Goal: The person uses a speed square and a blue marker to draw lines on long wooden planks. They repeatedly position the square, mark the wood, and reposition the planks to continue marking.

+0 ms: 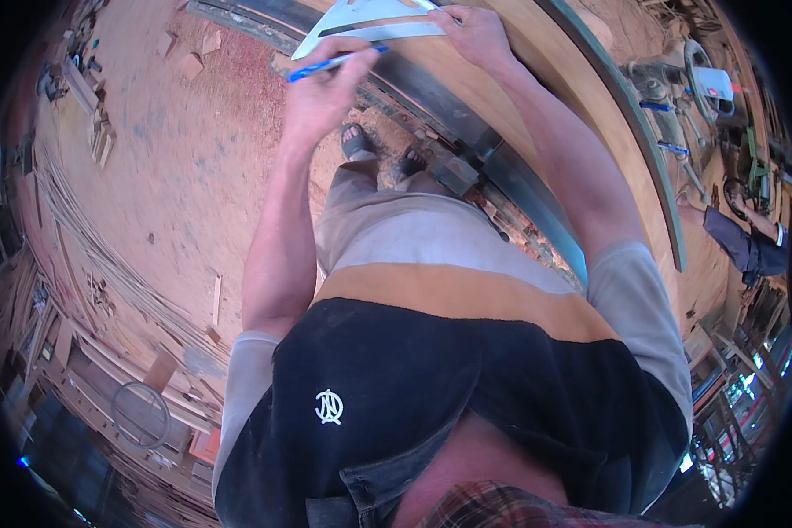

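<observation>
My left hand (324, 104) is closed around a blue and white pen (324, 66), held slantwise beside a pale triangular set square (396, 32). The set square lies on a light-brown wooden surface (453, 75) at the top of the view, its far part cut off by the edge. At its right corner, my right hand (473, 35) grips it with bent fingers. Whether the pen's tip touches the wood cannot be made out.
A dark metal rail (414, 88) runs along the near side of the wooden surface. Right of it stands a machine with a handwheel (700, 75). Another person (735, 238) is at the far right. Wood strips (119, 238) lie on the dusty floor at left.
</observation>
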The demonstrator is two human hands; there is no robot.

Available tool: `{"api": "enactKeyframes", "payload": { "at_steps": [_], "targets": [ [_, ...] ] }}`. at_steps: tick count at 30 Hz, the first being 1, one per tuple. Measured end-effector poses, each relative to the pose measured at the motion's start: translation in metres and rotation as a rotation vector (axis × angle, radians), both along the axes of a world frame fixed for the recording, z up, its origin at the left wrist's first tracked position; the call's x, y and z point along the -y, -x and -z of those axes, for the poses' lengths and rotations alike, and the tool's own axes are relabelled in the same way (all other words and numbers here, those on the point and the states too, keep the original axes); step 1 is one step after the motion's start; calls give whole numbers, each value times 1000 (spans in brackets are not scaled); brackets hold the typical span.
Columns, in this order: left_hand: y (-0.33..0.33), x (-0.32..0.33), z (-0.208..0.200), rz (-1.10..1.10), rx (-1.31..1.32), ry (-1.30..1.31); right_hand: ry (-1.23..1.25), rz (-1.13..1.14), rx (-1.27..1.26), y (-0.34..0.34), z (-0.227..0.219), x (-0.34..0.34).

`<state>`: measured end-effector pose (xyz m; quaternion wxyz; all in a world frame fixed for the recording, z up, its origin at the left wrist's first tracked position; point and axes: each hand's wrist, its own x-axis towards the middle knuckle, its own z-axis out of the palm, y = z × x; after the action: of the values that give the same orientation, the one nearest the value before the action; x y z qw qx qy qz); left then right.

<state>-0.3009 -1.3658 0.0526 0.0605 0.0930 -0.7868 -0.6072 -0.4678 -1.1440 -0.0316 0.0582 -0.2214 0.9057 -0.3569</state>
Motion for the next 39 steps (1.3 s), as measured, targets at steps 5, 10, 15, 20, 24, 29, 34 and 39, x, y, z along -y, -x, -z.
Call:
{"api": "enactKeyframes", "payload": {
  "at_steps": [5, 10, 15, 20, 24, 29, 34, 39],
  "targets": [
    [36, -40, 16, 35, -69, 275, 53, -29, -70, 0, 6, 0],
    [43, -43, 10, 50, -49, 488, 57, -42, -108, -1, 7, 1],
    [32, -34, 3, -96, 46, 517, 64, -36, -108, -4, 1, 4],
    [47, -49, 22, -52, -56, 350, -18, -30, -102, -2, -2, 4],
    [30, -16, 21, -150, -2, 144, 3, -19, -20, -1, 0, 4],
    [-38, -20, 21, -188, -1, 28, 85, 8, -59, 0, 4, 8],
    [-142, -48, 48, -284, 240, -99, 110, 224, 99, 0, -4, -28],
    [-272, -67, 94, -418, 442, -348, -150, 157, -977, -29, -44, -160]
  ]
}}
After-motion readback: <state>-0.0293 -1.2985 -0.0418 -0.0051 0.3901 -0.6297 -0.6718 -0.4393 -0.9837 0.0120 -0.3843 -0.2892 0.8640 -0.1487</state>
